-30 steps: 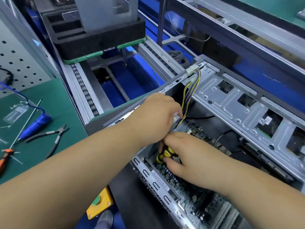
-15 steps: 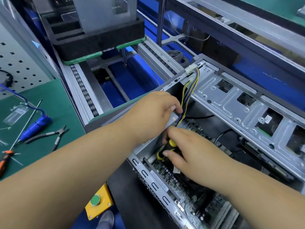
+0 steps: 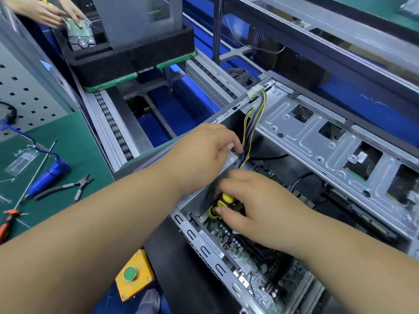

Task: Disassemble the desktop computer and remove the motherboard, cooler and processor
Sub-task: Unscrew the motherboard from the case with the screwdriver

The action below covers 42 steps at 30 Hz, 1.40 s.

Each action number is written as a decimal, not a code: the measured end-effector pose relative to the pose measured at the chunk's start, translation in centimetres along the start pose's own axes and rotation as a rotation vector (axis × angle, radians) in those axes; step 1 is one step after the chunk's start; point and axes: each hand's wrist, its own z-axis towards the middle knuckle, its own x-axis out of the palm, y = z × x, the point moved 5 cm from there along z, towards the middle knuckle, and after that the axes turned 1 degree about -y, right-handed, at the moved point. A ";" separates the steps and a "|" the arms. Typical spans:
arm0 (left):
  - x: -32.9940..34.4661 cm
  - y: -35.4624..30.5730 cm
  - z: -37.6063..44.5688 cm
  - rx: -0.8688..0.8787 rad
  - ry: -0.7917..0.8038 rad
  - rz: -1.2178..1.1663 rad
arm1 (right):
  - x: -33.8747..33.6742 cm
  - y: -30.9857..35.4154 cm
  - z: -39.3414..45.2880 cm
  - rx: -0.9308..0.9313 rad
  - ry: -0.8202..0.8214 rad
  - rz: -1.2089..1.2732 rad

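An open grey desktop case (image 3: 317,141) lies in front of me with its green motherboard (image 3: 247,257) showing inside at the bottom. My right hand (image 3: 254,207) is closed around a yellow and black screwdriver (image 3: 221,203) held down over the board's near corner. My left hand (image 3: 208,150) rests on the case's upper rim, its fingertips pinching a bundle of yellow, blue and black wires (image 3: 251,130) that ends in a white connector (image 3: 255,92). Cooler and processor are hidden from me.
Grey pliers (image 3: 68,188), a blue-handled tool (image 3: 47,176) and an orange-handled tool (image 3: 6,223) lie on the green mat at left. A yellow box with a green button (image 3: 133,275) sits by the case. Another person's hands hold a hard drive (image 3: 80,34) over a black foam tray (image 3: 136,57).
My right hand shifted the screwdriver slightly on the board's corner. Another person's hands with a hard drive have come into view at the top left.
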 end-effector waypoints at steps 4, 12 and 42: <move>0.0 0.0 0.0 -0.001 -0.003 0.003 | 0.1 -0.1 0.3 0.024 0.001 -0.080; 0.0 0.2 0.1 -0.007 0.004 0.022 | -0.2 0.1 0.1 0.012 -0.034 0.094; 0.0 0.1 0.0 0.014 -0.016 0.019 | 0.6 -0.4 0.2 0.070 -0.030 -0.098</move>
